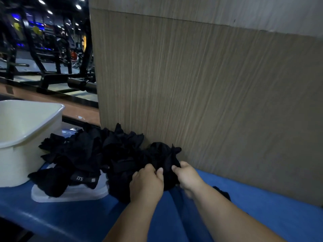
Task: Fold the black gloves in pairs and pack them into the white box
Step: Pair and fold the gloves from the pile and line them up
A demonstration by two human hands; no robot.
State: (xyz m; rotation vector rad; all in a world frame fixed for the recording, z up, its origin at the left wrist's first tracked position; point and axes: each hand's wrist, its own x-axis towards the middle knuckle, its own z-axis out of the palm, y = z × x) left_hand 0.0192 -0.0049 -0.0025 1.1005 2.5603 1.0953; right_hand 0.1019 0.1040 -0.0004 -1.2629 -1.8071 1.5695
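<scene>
A loose heap of black gloves (pixel 97 154) lies on the blue surface (pixel 262 206), pushed against a wooden panel. Left of the heap stands the white box (pixel 26 135), open at the top; its inside looks bare where visible. My left hand (pixel 146 186) and my right hand (pixel 187 177) both pinch a bunched black glove (pixel 164 158) at the right end of the heap, fingers curled into the fabric. One glove (pixel 83 179) near the front shows white lettering.
A white lid (pixel 73 194) lies flat under the front of the heap. The tall wooden panel (pixel 209 93) blocks the far and right side. A small dark piece (pixel 222 192) lies right of my right forearm. Gym equipment (pixel 43 49) stands in the background at left.
</scene>
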